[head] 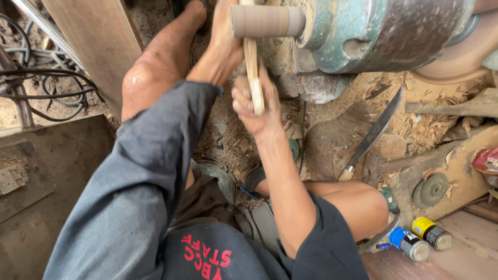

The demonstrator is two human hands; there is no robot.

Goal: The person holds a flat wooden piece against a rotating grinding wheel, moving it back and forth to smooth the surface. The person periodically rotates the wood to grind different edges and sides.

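Observation:
My right hand grips the lower end of a thin, pale wooden strip that stands nearly upright. My left hand holds the strip higher up, close under a tan sanding drum that sticks out sideways from a green motor housing. The strip's upper part passes behind or against the drum; the exact contact is hidden. Both hands are dusty.
A long curved blade rests on a wooden block at the right. Wood shavings cover the bench. Two small cans lie at the lower right. Cables and a plank are at the left. My bare knees flank the work.

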